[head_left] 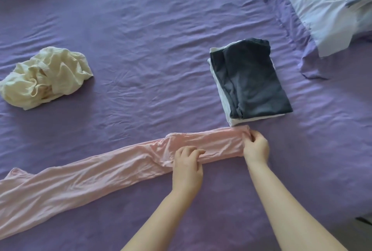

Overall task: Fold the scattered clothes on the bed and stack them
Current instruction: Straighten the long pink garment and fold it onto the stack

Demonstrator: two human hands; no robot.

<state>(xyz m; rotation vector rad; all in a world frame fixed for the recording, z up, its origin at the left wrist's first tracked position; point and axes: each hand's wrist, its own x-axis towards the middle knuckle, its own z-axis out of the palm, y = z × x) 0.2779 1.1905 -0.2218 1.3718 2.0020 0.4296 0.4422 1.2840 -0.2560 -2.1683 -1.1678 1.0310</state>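
Head camera looks down on the purple bed sheet (pixel 151 29), where both forearms reach forward. A long pink garment (pixel 90 172) lies in a strip across the sheet; the right hand (pixel 256 148) pinches its right end and the left hand (pixel 187 167) grips its near edge beside. Just behind that end sits a folded stack with a dark piece (pixel 251 81) on top; a crumpled cream garment (pixel 44 77) lies far left

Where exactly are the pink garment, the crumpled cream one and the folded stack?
pink garment (pixel 90 172): head view, on the flat stretch left of the hands.
crumpled cream garment (pixel 44 78): head view, on the middle of the heap.
folded stack (pixel 253 81): head view, on the dark top piece.
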